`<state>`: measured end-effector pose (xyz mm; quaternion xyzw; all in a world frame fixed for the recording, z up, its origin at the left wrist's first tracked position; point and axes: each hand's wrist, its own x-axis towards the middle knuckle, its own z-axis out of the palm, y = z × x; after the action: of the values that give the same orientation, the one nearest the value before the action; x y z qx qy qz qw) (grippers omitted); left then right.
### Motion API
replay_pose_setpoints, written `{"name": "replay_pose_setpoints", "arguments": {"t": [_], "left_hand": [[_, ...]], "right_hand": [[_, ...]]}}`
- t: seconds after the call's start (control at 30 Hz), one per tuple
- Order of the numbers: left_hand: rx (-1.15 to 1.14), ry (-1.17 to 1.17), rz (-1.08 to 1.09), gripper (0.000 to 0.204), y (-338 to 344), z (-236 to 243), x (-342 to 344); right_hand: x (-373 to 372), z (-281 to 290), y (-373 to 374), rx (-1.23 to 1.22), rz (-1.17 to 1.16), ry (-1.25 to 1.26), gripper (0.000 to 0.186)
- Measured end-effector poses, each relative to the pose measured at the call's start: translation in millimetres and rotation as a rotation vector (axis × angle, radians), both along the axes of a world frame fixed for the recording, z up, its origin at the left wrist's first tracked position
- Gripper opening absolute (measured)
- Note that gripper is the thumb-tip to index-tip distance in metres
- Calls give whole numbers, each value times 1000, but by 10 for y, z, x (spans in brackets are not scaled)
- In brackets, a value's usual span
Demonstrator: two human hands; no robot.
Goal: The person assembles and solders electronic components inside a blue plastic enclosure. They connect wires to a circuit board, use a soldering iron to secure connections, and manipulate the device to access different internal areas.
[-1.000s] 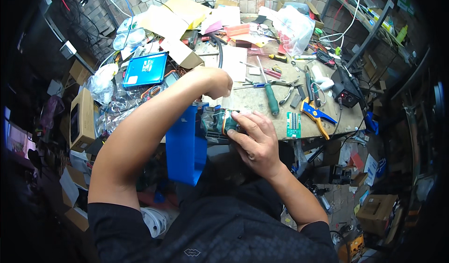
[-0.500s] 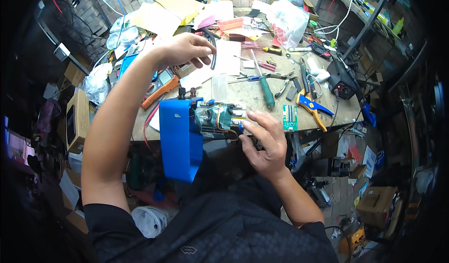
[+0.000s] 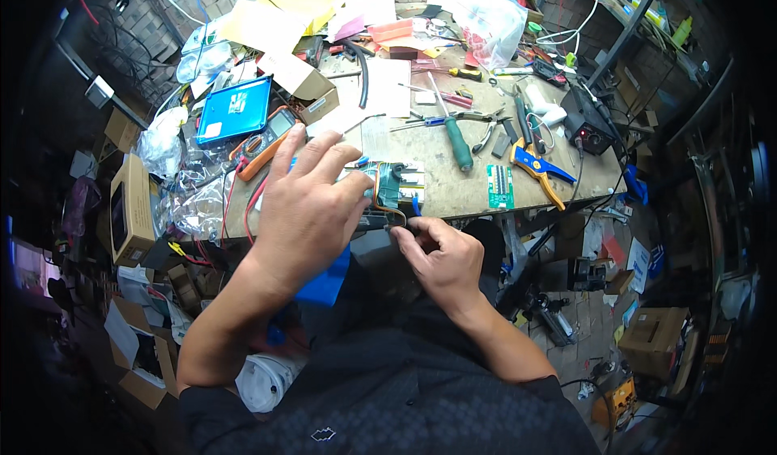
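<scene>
A blue case [image 3: 325,283] is at the table's near edge, mostly covered by my left hand [image 3: 312,200]. That hand lies back up, its bent fingers curled over the case's upper part; the thumb and fingertips are hidden. To the right of the case are its inner parts [image 3: 390,186], with a green wrap, thin wires and metal strips. My right hand [image 3: 443,262] is closed, thumb and forefinger together at the lower right of these parts. An orange-brown wire [image 3: 396,212] runs close to its fingertips, but what they pinch is too small to make out.
An orange multimeter [image 3: 271,139] and a blue lid [image 3: 235,111] lie to the left. On the right are a green-handled screwdriver [image 3: 458,143], a green circuit board [image 3: 500,186], blue-and-yellow wire strippers [image 3: 541,172] and a black box [image 3: 589,121]. Papers and a plastic bag [image 3: 494,26] fill the back.
My left hand has come down from above the table's far side onto the blue case. My right hand has moved slightly down and left, its fingers drawing together.
</scene>
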<state>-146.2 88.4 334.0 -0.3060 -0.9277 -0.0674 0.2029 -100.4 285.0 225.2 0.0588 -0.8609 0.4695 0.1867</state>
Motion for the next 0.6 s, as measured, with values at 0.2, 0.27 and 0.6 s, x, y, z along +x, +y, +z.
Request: {"name": "replay_pose_setpoints", "arguments": {"t": [0.2,0.27,0.6], "left_hand": [[-25,27,44,17,59,-132,-14],[-19,-4,30,17,47,-128,-15],[36,-48,48,16,37,-170,-61]], "right_hand": [[19,-5,-73,-113,40,-71,14],[44,6,-46,-149,102,-75,14],[-395,692,61,-1197,677,-781,24]]}}
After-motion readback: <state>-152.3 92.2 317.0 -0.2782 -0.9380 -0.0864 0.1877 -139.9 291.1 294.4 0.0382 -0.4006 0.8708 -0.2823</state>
